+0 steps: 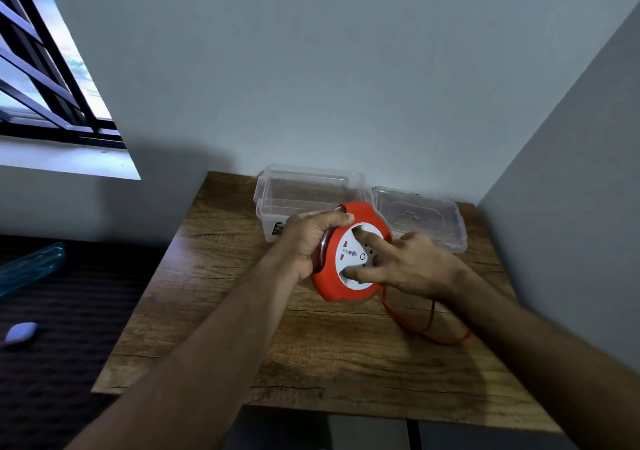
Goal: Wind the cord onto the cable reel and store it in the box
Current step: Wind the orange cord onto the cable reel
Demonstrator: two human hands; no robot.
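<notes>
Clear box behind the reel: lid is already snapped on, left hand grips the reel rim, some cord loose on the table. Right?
Not the lid. In the head view the clear box is open; its lid lies on the table beside it. The left hand does grip the reel, with cord loose.

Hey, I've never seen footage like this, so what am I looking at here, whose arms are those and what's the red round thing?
There is no machine here. The single picture comes from a camera worn on a person's head, looking forward and down, so the two bare arms are the wearer's own. The left hand grips the rim of a red cable reel, holding it tilted above a wooden table. The right hand presses its fingers on the reel's white socket face. A loose red cord trails from the reel across the table, not yet wound in. Behind the reel stand a clear plastic box, open, and its lid lying beside it.
</notes>
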